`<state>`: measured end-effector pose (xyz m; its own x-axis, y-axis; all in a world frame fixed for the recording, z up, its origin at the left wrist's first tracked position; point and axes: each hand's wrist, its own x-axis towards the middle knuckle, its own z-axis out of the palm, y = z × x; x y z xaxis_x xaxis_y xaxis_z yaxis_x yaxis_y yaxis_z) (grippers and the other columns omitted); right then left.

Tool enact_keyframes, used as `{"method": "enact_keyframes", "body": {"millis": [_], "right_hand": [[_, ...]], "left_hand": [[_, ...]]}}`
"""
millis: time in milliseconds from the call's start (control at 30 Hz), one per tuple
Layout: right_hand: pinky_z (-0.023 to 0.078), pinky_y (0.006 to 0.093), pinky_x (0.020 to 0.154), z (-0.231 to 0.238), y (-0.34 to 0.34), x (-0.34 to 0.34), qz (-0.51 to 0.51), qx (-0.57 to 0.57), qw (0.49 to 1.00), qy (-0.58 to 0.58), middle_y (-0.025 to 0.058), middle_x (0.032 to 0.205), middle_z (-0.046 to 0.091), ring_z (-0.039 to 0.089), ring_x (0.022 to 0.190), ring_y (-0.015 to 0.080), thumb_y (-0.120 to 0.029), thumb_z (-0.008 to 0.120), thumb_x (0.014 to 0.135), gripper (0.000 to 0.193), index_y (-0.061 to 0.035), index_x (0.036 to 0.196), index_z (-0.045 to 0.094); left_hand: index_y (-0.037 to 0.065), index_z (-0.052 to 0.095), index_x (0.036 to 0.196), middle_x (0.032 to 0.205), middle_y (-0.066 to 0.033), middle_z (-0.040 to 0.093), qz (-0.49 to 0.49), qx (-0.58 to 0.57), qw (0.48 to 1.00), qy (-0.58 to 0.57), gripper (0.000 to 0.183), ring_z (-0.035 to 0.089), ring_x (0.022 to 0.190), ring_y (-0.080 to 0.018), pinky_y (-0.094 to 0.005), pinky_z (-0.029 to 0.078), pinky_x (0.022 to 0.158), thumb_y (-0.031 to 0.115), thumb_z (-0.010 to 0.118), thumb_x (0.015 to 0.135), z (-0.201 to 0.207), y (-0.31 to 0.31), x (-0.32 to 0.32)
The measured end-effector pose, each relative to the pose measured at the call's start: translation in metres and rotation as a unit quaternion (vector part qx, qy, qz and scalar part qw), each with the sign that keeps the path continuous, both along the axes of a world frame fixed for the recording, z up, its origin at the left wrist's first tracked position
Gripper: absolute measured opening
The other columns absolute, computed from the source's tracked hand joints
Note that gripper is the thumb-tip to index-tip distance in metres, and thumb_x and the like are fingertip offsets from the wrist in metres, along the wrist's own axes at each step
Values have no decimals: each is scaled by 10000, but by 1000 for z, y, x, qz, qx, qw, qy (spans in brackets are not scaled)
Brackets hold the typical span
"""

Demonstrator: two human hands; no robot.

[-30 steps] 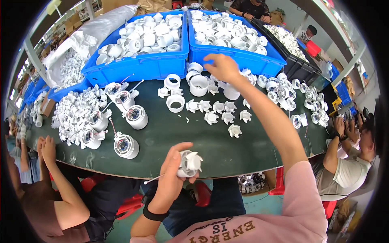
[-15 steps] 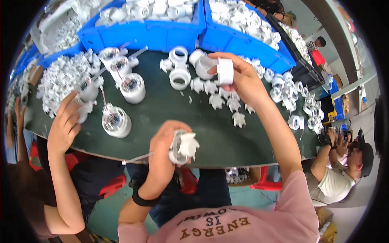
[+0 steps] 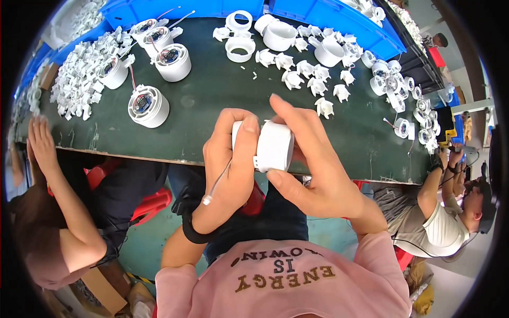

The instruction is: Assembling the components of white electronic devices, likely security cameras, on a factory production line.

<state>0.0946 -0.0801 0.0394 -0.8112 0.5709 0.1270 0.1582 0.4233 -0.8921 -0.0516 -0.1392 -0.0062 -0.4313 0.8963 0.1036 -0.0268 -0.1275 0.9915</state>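
In front of my chest, near the table's edge, my two hands meet. My left hand (image 3: 230, 164) is wrapped round a white plastic housing (image 3: 237, 133), mostly hidden by the fingers; a thin wire with a small white plug (image 3: 207, 200) hangs from it across the wrist. Thumb and fingers of my right hand (image 3: 323, 169) grip a short white plastic sleeve (image 3: 275, 145), its side wall turned up. The sleeve is lined up against the housing's end; whether they are joined I cannot tell.
On the dark green table (image 3: 201, 106) stand several white housings with circuit boards (image 3: 174, 61), beside a heap of small white parts (image 3: 79, 74). White claw-shaped caps (image 3: 292, 79) and rings (image 3: 240, 49) lie beyond my hands. Blue bins (image 3: 212, 9) line the back. A co-worker's hand (image 3: 42, 140) rests at left.
My right hand has brought the sleeve from the far side toward me, against the housing in my left hand. The view has tilted down. The co-worker's hand at left has drawn back from the parts.
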Motion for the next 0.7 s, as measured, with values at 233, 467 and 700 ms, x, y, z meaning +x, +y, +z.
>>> {"method": "enact_keyframes", "body": {"millis": [233, 467, 700], "right_hand": [[482, 275, 770, -17, 2, 14, -93, -50, 992, 72, 111, 971, 619, 585, 858, 127, -215, 530, 941, 381, 27, 1213, 419], [481, 255, 679, -25, 0, 27, -100, 6, 994, 45, 108, 893, 617, 573, 751, 112, -224, 538, 934, 358, 33, 1156, 428], [444, 245, 565, -47, -6, 22, -97, 69, 985, 128, 88, 819, 598, 545, 655, 98, -243, 563, 923, 401, 42, 1167, 421]], "left_hand": [[-30, 551, 994, 736, -105, 582, 4, 61, 996, 72, 406, 534, 645, -164, -297, 420, 594, 298, 311, 992, -6, -5, 15], [-37, 551, 989, 735, -113, 579, 12, 67, 993, 96, 410, 536, 634, -167, -294, 419, 584, 287, 299, 983, 1, -3, 19], [-21, 567, 988, 871, -86, 594, -28, 21, 992, 121, 469, 542, 768, -130, -254, 415, 687, 340, 268, 973, 7, -9, 31]]}}
